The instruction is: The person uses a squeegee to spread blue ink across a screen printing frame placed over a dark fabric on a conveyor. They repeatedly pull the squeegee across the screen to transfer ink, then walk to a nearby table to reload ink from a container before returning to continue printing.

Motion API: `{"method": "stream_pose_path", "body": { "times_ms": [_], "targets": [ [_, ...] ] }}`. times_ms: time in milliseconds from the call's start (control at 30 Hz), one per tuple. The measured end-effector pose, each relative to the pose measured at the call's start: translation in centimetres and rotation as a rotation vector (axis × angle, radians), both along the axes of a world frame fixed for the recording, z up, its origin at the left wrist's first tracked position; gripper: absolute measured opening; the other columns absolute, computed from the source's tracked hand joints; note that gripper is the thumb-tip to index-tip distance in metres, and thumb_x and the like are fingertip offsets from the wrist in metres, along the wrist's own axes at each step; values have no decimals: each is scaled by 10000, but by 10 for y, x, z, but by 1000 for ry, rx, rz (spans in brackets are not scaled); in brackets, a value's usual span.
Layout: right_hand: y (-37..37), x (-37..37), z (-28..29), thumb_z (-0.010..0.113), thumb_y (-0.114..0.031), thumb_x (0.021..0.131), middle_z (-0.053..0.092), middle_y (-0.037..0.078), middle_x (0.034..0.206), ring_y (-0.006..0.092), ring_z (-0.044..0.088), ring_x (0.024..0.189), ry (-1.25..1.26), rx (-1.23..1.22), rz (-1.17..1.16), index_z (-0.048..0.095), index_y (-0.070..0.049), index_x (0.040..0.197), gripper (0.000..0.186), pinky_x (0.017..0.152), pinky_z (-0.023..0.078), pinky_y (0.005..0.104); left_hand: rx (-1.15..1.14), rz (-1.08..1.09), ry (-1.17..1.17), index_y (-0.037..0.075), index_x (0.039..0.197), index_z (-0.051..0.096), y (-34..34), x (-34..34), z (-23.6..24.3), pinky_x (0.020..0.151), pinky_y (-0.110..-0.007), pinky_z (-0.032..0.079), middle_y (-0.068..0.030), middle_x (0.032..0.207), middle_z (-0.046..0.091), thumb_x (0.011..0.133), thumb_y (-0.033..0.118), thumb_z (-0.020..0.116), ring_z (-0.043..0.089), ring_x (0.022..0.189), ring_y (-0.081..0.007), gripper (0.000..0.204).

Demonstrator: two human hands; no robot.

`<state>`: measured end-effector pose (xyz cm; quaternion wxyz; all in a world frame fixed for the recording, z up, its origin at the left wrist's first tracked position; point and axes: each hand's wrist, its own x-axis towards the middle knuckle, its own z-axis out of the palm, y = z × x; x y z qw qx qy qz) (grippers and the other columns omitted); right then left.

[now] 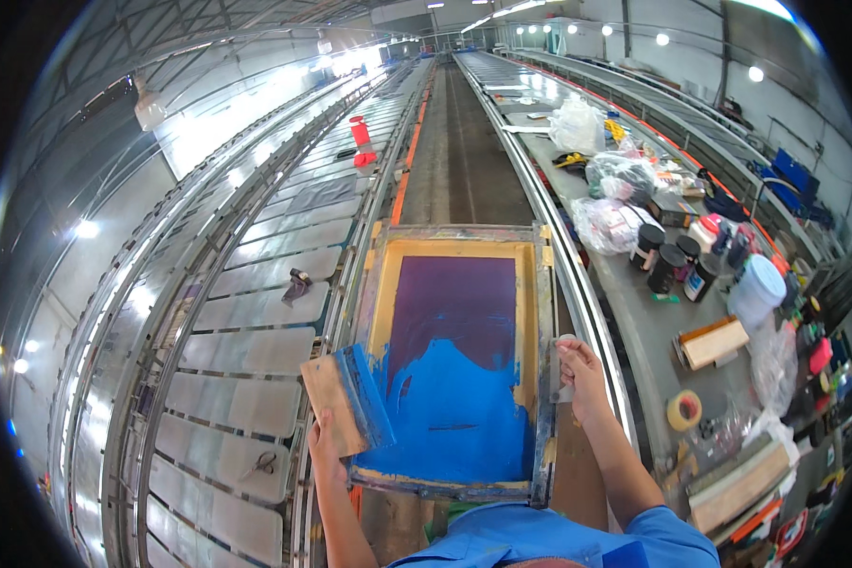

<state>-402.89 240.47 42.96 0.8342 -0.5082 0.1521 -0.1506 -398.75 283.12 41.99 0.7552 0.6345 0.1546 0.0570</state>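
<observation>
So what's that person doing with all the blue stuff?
A person is working with a printing screen in a frame, smeared with blue ink. Their left hand holds a wooden scraper coated in blue at the frame's left edge. Their right hand grips the frame's right side. Jars and bags sit on the table to the right.

Printing screens: one, a metal-framed screen spread with blue ink.
Squeegees: one, a wooden squeegee smeared blue.
Hands: two, a left hand and a right hand.
Dark jars with black lids: three, jars standing close together on the right counter.
White buckets: one, a bucket with a pale blue lid.
Tape rolls: one, a tan roll.
Wooden blocks: one, a block beside the bucket.
Clear plastic bags: at least three, bags farther along the counter; the exact count cannot be told.
Red containers: one, a container on the left counter.
</observation>
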Motion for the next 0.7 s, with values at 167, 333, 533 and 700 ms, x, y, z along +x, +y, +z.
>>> {"method": "stream_pose_path", "body": {
  "times_ms": [167,333,533,700],
  "targets": [
    [-16,137,-3,670,-150,966,559,-114,850,-9,414,676,0,-34,45,657,-129,1059,96,612,321,208,-39,79,-2,-62,1292,576,-16,113,-20,950,-385,511,-118,1181,644,977,455,670,610,1112,-217,613],
    [-44,271,23,659,-149,973,526,-109,810,1,408,661,-21,-10,-27,650,-105,1059,96,602,301,203,-44,-36,-110,-69,1314,563,-48,286,-10,954,-387,511,-135,1188,639,974,452,677,604,1122,-230,633],
    [-80,373,26,673,-171,965,504,-115,800,1,406,661,7,29,-147,647,-114,1075,126,609,303,201,-82,-187,-24,-29,1256,606,-88,451,4,913,-340,508,-81,1130,651,1000,413,652,614,1055,-170,513],
    [-119,471,-6,683,-180,954,506,-110,801,4,404,659,24,61,-257,645,-96,1090,164,606,305,197,-34,-307,-16,-30,1234,613,-130,599,-25,924,-350,519,-72,1143,653,1011,398,639,623,1079,-173,484]
  ]
}}
